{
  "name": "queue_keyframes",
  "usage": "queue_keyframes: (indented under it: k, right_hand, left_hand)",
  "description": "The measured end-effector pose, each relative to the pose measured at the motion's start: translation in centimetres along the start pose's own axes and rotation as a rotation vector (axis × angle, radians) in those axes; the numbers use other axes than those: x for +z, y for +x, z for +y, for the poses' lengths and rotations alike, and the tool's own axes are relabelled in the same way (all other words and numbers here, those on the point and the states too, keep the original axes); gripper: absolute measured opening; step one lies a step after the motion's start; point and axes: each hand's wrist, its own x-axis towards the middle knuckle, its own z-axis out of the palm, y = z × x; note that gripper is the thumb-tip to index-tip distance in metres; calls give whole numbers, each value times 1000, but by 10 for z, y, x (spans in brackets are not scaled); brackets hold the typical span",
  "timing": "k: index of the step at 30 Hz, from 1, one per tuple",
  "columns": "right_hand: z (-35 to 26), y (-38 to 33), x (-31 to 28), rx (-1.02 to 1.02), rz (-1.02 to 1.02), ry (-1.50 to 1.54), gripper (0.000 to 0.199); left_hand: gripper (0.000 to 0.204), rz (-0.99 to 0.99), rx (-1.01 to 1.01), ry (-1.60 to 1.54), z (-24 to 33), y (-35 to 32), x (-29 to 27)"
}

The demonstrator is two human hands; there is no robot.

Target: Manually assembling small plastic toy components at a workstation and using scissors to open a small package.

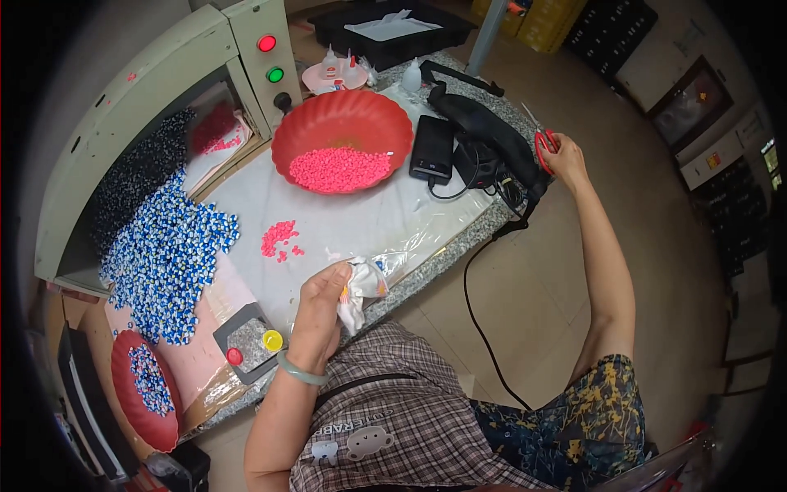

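Near the table's front edge, my left hand (321, 295) is closed on a crumpled white piece (365, 283) with orange marks, cloth or plastic, I cannot tell which. Out to the far right, my right hand (568, 162) grips red-handled scissors (540, 146), their blades pointing up and away beyond the table's corner. A small heap of pink beads (280, 238) lies on the white sheet, left of my left hand. Farther back stands a red fluted bowl (343, 115) part-filled with pink beads (340, 170).
At left, many blue-and-white beads (164, 262) spill from a beige machine (147, 70) with red and green buttons. A second red bowl (123, 369) sits lower left. A black power bank (432, 148), black pouch (484, 123) and cable lie right. Small bottles (330, 64) stand behind.
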Motion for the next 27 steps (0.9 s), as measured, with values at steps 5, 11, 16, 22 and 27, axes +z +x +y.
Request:
queue_keyframes:
  k: [5, 11, 16, 22, 27]
  right_hand:
    - [27, 63, 45, -4, -273, -212, 47]
    - [19, 94, 64, -23, -299, -331, 48]
    - [19, 83, 56, -18, -174, -254, 54]
    - [20, 56, 43, -142, -51, -156, 58]
    - [4, 21, 12, -244, 90, -85, 41]
  left_hand:
    - [30, -30, -15, -16, 2, -4, 0]
    - [17, 32, 84, -66, 8, -4, 7]
    - [11, -10, 39, -147, -3, 4, -9]
    - [22, -40, -42, -160, 11, 5, -3]
    - [29, -152, -32, -273, 11, 6, 0]
